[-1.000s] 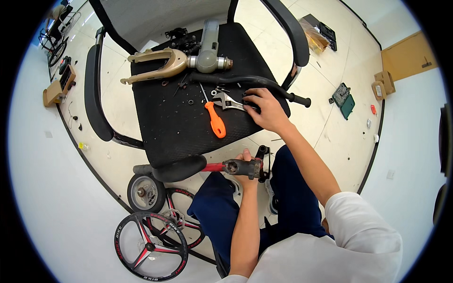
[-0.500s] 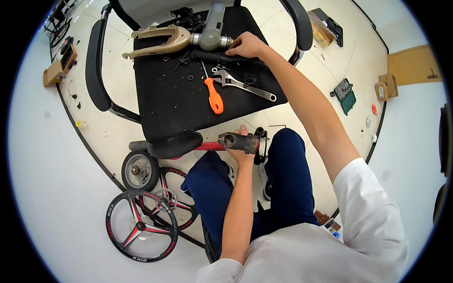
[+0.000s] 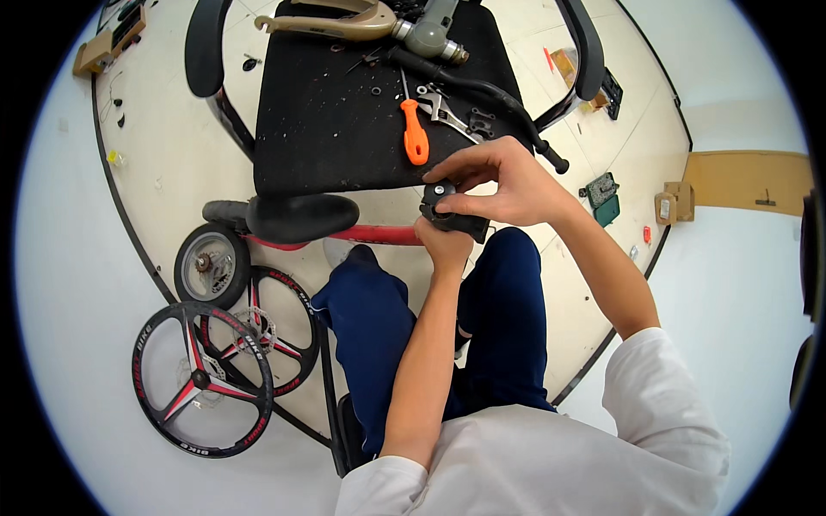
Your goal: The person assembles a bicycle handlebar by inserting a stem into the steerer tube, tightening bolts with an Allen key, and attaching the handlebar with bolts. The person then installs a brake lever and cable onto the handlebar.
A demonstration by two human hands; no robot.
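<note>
Left hand (image 3: 443,242) wrapped tight round the black clamp (image 3: 456,219) on the red frame tube (image 3: 379,235), right hand (image 3: 503,185) pinching its silver bolt (image 3: 440,189). Best kept steady, square, just off the chair seat (image 3: 344,120) edge, no cross-threading.

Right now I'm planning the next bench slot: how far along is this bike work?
Done: two wheels lie off on the floor. In hand: both hands, left hand and right hand, hold the dark part at the red frame tube. Left: the fork and screwdriver lie on the chair.
</note>
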